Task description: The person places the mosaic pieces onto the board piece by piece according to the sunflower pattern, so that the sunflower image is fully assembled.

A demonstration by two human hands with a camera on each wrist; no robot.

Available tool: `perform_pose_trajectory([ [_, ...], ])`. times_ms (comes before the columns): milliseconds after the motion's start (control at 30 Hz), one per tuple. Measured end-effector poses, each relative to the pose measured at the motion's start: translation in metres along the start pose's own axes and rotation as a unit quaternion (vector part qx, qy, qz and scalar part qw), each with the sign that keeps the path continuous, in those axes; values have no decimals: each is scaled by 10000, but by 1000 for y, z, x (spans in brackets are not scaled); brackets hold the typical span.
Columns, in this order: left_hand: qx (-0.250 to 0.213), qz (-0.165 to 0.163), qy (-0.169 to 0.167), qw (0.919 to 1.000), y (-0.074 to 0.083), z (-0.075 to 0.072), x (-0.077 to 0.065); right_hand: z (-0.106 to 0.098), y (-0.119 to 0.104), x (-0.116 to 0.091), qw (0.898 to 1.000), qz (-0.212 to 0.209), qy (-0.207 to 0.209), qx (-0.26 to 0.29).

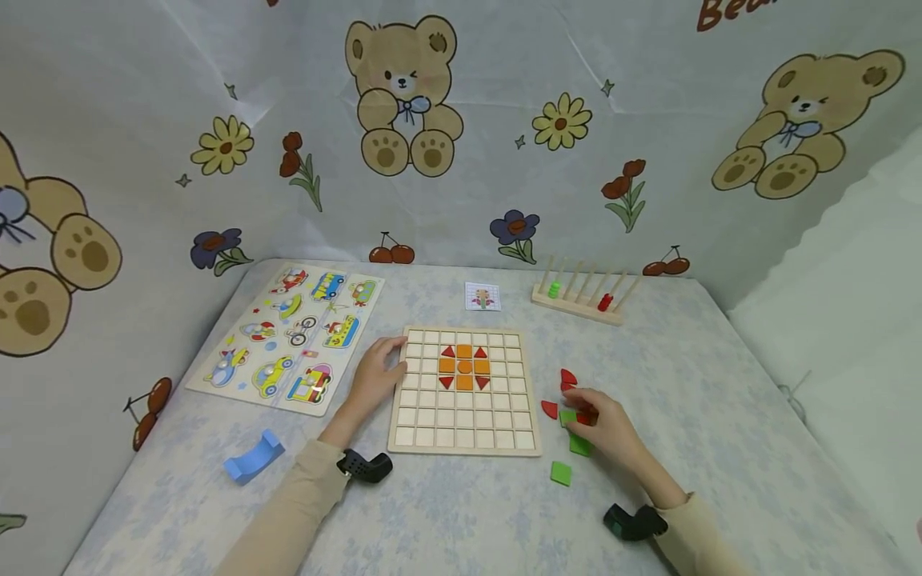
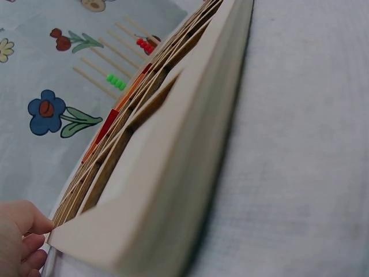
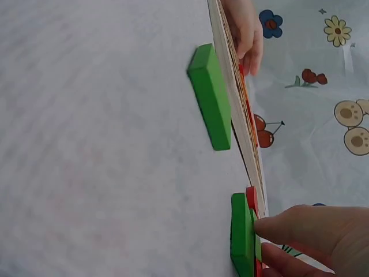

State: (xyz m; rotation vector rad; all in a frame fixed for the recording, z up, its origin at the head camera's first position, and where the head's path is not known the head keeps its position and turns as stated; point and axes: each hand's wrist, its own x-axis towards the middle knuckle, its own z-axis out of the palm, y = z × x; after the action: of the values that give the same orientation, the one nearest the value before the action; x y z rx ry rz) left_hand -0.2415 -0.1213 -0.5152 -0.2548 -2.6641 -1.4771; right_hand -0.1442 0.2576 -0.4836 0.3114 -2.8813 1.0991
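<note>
Right fingers [image 1: 587, 397] at square green tile [image 1: 566, 418]

The head view is evenly lit; the left wrist view blurs the board edge [image 2: 177, 190].

Only a narrow slit parts the grid board [image 1: 464, 418] from the nearest red quarter-circle [image 1: 550, 410]. Beyond the board, the upright-pegged counting rack [image 1: 576, 307] obstructs low passage.

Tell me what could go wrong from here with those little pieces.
The right hand might nudge the red quarter-circle piece near it, since the pieces lie close together. The left hand, touching the pale wooden grid board, might jolt it and shift the orange and red tiles set in it.
</note>
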Motion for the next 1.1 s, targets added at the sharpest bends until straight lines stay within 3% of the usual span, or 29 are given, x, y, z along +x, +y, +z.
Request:
perform_pose_trajectory([
  [267, -103, 1, -63, 9999, -1, 1, 0, -1, 3, 0, 9987, -475, -14, -159],
  [433, -60, -8, -26, 10000, -1, 1, 0, 6, -16, 16, 9983, -570, 76, 74],
  [767, -133, 82, -12, 9999, -2, 1, 1, 64, -85, 58, 9895, -1178, -537, 645],
  [933, -17, 64, -10, 10000, -5, 1, 3, 85, -94, 65, 9896, -1106, -635, 671],
  [1100, -25, 113, 2, 9999, -4, 0, 2, 89, -95, 63, 9884, -1207, -580, 715],
])
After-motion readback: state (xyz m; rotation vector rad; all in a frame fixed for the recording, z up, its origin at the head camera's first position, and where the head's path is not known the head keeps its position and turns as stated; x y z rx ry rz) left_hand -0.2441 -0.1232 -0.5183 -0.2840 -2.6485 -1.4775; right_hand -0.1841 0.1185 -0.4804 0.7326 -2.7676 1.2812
